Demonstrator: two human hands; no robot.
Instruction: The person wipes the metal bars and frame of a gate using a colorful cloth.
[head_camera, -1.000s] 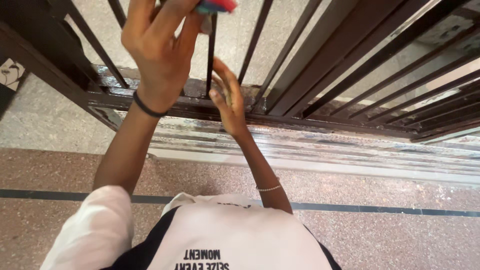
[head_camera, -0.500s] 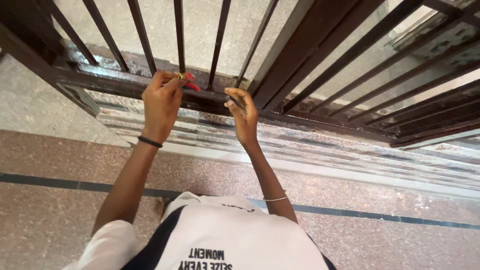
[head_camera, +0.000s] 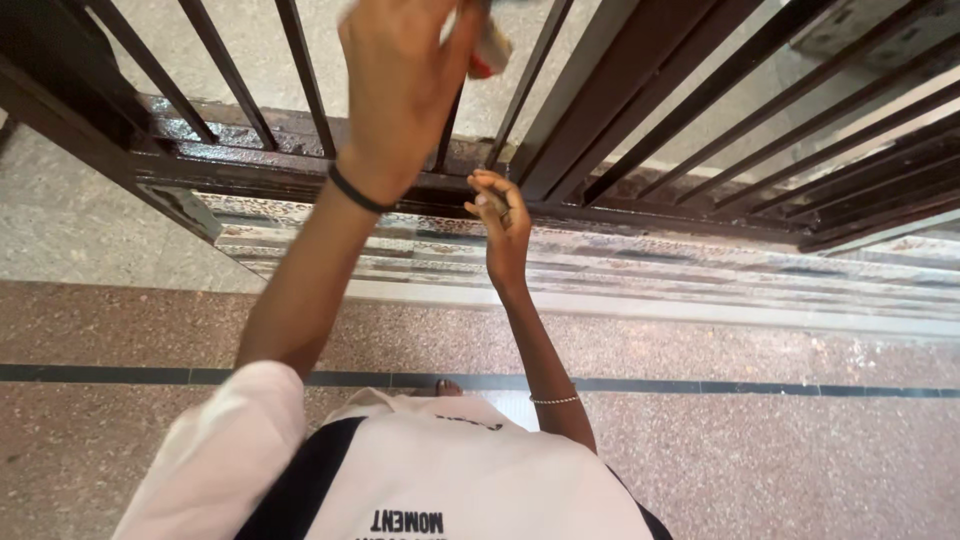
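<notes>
My left hand (head_camera: 400, 90) is raised high in front of the dark metal gate bars (head_camera: 302, 70), with a black band on its wrist. Its fingers are shut on a small red-and-pale object (head_camera: 492, 50), partly cut off by the top edge. My right hand (head_camera: 503, 222) is lower, with its fingers curled against the gate's wet-looking bottom rail (head_camera: 250, 172), and a thin bead bracelet sits on that forearm. I cannot tell if anything lies inside the curled fingers.
A second barred gate leaf (head_camera: 800, 110) angles away at the right. Below the rail runs a worn, ridged threshold (head_camera: 700, 275). The speckled reddish floor has a dark stripe (head_camera: 800, 389). My white shirt fills the bottom edge, and a toe (head_camera: 448, 386) shows.
My left hand has lifted from the bottom rail up to the top of the view with the small object. My right hand has stayed at the rail and curled its fingers more.
</notes>
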